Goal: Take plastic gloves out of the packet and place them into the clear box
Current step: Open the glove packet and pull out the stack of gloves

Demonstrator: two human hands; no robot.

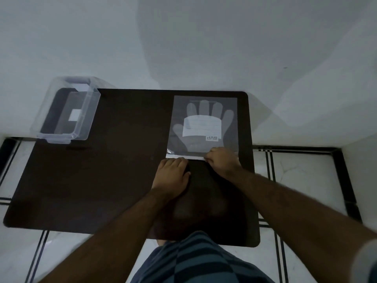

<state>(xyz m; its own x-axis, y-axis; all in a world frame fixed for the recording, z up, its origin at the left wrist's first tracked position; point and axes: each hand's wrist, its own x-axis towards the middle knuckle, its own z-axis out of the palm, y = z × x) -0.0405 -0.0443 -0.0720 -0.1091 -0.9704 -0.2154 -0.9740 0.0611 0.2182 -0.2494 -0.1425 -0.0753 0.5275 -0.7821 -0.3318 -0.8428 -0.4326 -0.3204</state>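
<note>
A clear packet of plastic gloves (204, 111), printed with a hand shape and a white label, lies flat on the dark table at the far right. My left hand (172, 173) rests flat with its fingertips on the packet's near white strip. My right hand (221, 160) pinches that same near edge of the packet between thumb and fingers. The clear box (85, 111) stands with no lid at the table's far left corner, with only a small white label showing on its bottom.
The dark brown table (91, 180) stands against a white wall. Its left and near parts are bare. White floor tiles with black lines show on both sides, and my striped shirt is at the bottom.
</note>
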